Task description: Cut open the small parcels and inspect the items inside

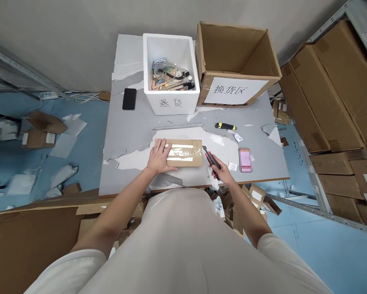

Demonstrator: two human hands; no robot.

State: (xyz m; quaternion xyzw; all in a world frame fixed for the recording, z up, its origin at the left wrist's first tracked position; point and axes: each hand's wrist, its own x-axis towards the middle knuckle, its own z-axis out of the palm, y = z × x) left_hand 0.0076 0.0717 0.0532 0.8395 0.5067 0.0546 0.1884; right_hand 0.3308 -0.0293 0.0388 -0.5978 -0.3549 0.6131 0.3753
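Note:
A flat brown cardboard box (197,158) with white labels and clear tape lies on the table near its front edge. My left hand (160,158) rests spread on the box's left end, fingers apart. Just right of the box, my right hand (220,169) is wrapped round a black and red box cutter (212,160). The cutter's tip points up and left, close to the box's right end, with no contact that I can make out.
Behind are a white foam box (174,104) holding mixed items and an open cardboard carton (207,92). A phone (129,99), a yellow-black cutter (225,126), a pink item (245,160) and paper scraps lie on the grey table (122,134). Shelved cartons (336,85) stand right.

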